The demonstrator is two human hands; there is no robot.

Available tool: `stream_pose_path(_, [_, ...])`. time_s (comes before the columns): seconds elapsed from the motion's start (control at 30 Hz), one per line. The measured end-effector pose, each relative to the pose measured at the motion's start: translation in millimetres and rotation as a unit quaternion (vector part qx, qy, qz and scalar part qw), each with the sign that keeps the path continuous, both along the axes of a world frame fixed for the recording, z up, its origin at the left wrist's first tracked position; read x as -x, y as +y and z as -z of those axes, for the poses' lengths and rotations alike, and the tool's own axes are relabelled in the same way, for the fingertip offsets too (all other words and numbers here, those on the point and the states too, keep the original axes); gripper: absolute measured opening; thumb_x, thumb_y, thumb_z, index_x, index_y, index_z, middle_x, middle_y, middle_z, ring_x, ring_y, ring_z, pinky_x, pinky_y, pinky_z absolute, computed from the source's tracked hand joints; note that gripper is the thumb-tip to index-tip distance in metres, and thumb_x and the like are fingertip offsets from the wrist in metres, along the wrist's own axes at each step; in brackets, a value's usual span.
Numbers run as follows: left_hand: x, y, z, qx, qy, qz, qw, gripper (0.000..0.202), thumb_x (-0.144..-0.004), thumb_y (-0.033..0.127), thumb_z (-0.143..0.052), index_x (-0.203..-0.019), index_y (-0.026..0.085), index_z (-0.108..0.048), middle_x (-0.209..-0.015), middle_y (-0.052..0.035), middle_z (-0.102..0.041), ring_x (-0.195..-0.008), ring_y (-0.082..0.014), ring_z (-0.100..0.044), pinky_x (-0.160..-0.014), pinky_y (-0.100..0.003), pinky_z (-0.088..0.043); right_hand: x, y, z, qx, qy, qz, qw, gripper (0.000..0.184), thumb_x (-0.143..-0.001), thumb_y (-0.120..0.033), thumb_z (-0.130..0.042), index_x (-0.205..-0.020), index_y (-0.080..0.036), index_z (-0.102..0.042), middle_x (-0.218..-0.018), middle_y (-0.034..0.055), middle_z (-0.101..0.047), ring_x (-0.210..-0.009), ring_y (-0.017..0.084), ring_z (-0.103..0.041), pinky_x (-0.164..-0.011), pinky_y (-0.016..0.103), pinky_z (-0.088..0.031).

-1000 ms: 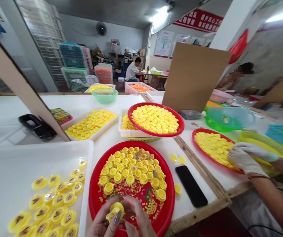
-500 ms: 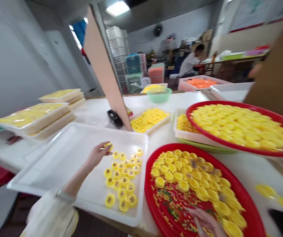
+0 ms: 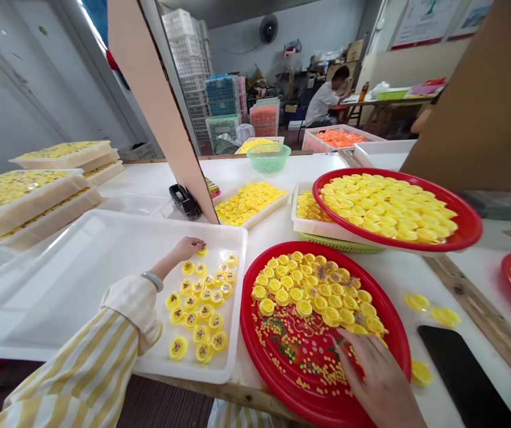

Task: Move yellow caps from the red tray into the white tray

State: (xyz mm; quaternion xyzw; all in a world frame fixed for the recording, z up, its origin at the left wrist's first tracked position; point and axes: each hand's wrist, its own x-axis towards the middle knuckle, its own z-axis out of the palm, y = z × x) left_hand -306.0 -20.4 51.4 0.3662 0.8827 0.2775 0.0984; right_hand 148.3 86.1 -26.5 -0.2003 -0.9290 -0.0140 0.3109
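My left hand (image 3: 189, 247) reaches over the large white tray (image 3: 116, 238), its fingertips closed at a small round yellow cup (image 3: 202, 252) low over the tray floor. Several similar yellow cups (image 3: 205, 311) with dark printed centres lie spread in the tray's right part. Over the red round tray (image 3: 255, 348) my right hand (image 3: 373, 365) is closed on a thin pointed tool, apparently tweezers (image 3: 336, 343); most of it is hidden by the fingers. Open yellow cups (image 3: 304, 308) crowd the far and right side of that tray, and tiny yellow pieces (image 3: 326, 374) are scattered nearer me.
A second red tray (image 3: 469, 229) heaped with yellow cups rests over a white bin (image 3: 304, 226). A black phone (image 3: 464, 374) and loose yellow cups lie at right. A cardboard panel (image 3: 152, 89) and black tape dispenser (image 3: 184, 201) stand behind. Another person (image 3: 322, 102) sits far back.
My left hand has carried a yellow cup right and lowered it toward the tray's far cups. My right hand stays over the red tray. The camera view has shifted.
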Motion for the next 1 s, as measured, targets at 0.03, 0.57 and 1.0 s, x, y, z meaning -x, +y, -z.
stream_pose_path(0.03, [-7, -1, -6.6, -0.006, 0.010, -0.001, 1.000, 0.013, -0.087, 0.028, -0.062, -0.085, 0.016, -0.067, -0.071, -0.0023, -0.067, -0.087, -0.0282, -0.067, -0.079, -0.042, -0.055, 1, 4, -1.3, -0.011, -0.017, 0.004, 1.000, 0.026, -0.099, -0.031, -0.039, -0.110, -0.016, -0.057, -0.094, 0.0085, -0.070, -0.084, 0.024, -0.064, -0.078, 0.038, -0.049])
stream_pose_path(0.57, [-290, 44, 76.4, 0.060, -0.005, 0.160, 0.985, 0.026, -0.090, 0.019, -0.056, -0.114, 0.010, -0.056, -0.112, -0.0170, -0.062, -0.106, -0.0303, -0.061, -0.087, -0.043, -0.053, 67, 73, -9.8, 0.010, -0.184, -0.019, 0.983, 0.027, -0.091, -0.025, -0.053, -0.112, -0.016, -0.067, -0.107, 0.0122, -0.065, -0.102, 0.031, -0.058, -0.083, 0.046, -0.050])
stream_pose_path(1.0, [-284, 32, 78.8, 0.032, -0.002, 0.198, 0.980, 0.035, -0.083, 0.020, -0.065, -0.116, 0.015, -0.056, -0.111, -0.0131, -0.061, -0.106, -0.0298, -0.061, -0.090, -0.044, -0.052, 57, 70, -1.6, 0.080, -0.145, -0.050, 0.985, 0.033, -0.090, -0.017, -0.046, -0.114, -0.013, -0.069, -0.115, 0.0178, -0.067, -0.108, 0.037, -0.059, -0.088, 0.058, -0.049])
